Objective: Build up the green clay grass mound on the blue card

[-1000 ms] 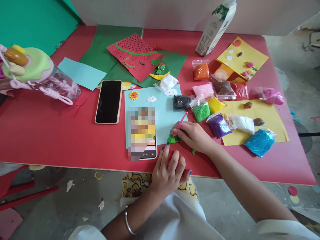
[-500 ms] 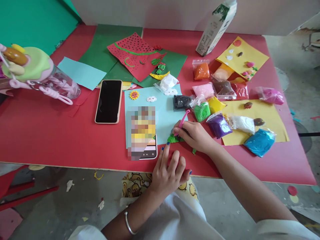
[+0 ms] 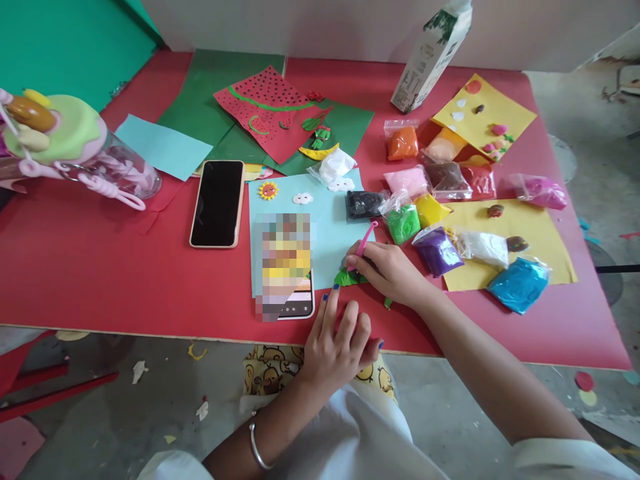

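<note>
Green clay (image 3: 344, 277), near right corner of blue paper (image 3: 333, 233): presumably light, soft, easily dented; steady by its edge. Right hand (image 3: 393, 270) pinches pink modelling tool (image 3: 369, 236), presumably stiff. Left hand (image 3: 337, 340), loosely spread, reaches clay's left edge.

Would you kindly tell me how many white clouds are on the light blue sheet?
2: one cloud right of the sun, another by the white packet; the phone over the sheet might hide more.
</note>
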The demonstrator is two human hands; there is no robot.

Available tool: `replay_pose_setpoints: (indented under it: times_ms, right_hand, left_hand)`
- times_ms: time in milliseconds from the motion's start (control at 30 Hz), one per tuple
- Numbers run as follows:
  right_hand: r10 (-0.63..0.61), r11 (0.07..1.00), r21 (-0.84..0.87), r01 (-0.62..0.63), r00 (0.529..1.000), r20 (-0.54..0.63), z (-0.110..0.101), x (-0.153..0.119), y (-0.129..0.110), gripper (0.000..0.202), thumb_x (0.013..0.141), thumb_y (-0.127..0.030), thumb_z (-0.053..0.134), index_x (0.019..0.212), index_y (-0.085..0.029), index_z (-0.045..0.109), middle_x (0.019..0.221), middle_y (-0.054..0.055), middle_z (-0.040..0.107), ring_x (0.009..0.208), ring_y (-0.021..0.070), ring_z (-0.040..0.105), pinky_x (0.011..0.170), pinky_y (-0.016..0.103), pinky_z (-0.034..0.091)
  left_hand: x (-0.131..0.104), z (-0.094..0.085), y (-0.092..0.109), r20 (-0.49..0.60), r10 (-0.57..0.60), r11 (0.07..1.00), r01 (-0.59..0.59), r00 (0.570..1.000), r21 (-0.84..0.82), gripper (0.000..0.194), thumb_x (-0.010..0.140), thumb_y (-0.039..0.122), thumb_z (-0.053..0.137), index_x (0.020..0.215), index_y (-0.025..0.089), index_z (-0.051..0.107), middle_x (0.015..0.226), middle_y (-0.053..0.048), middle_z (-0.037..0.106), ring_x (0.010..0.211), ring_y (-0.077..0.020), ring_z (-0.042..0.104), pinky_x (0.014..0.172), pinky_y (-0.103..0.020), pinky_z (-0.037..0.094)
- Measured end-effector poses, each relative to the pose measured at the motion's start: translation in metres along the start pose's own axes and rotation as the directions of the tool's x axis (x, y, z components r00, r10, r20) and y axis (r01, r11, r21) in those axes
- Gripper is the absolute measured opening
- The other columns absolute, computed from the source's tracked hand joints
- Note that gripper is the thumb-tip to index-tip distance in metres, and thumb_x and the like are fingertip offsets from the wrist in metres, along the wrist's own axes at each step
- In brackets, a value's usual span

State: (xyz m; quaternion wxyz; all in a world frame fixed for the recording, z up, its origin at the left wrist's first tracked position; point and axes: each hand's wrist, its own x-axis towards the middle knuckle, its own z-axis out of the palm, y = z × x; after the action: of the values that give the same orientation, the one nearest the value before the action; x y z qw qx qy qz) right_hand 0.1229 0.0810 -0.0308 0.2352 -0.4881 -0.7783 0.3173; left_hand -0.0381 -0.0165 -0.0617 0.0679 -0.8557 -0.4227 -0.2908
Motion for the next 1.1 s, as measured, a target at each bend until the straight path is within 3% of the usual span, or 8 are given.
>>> replay_pose_setpoints:
  times_ms: [1100]
  right_hand:
    - [0.01,1.0,-0.027,-0.009,0.999,0.036,-0.0007,-0.0004,-0.0005,0.029,0.099,-0.036,0.039,0.081,-0.019,0.054,0.075,0.005,0.064,0.066,0.0167,0.059,0.061,0.028,0.044]
  left_hand:
    - [-0.0002,-0.0004,0.0006,-0.001,-0.005,1.0,0.005,1.0,0.005,0.032,0.093,0.038,0.043,0.098,0.012,0.062,0.101,-0.011,0.065,0.116,-0.0356,0.059,0.091,-0.043,0.052]
